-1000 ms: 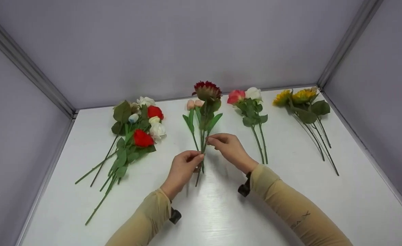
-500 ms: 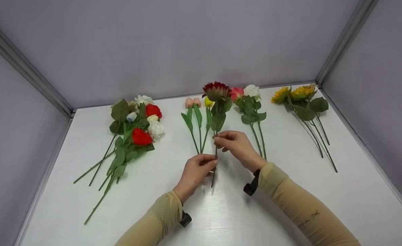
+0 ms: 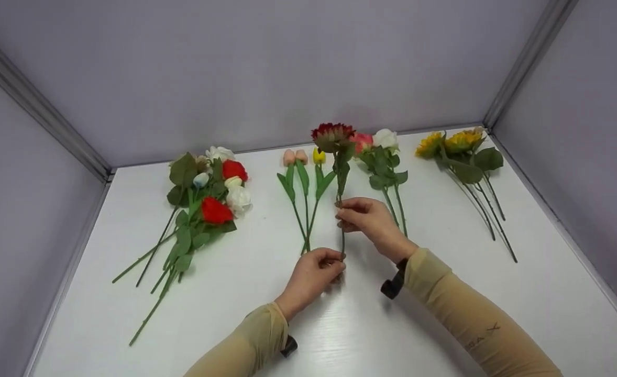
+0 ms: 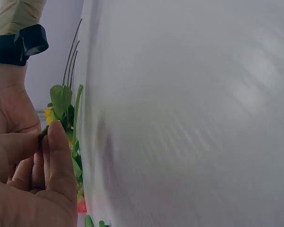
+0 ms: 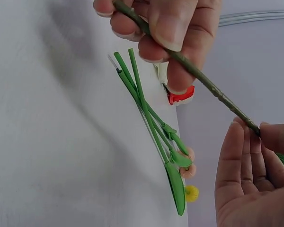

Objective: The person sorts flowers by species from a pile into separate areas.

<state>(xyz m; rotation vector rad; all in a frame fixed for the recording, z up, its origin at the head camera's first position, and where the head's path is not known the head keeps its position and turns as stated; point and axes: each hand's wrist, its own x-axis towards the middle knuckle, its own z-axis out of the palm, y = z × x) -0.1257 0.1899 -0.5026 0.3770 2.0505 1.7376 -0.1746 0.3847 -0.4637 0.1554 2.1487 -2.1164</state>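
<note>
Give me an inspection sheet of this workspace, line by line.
Surface: white table, glossy, with flower groups laid in a row.
Job's things: dark red flower on a long stem, lifted off the table between both hands.
Clutter: mixed bunch of red and white blooms at the left; tulip stems in pink and yellow; pink and white roses; sunflowers at the right.
Hands: left hand pinches the stem's lower end; right hand pinches it higher up, below the leaves.
Cables: nothing seen.
Surroundings: grey walls on three sides with metal corner strips; black wrist-worn devices on tan sleeves.
</note>
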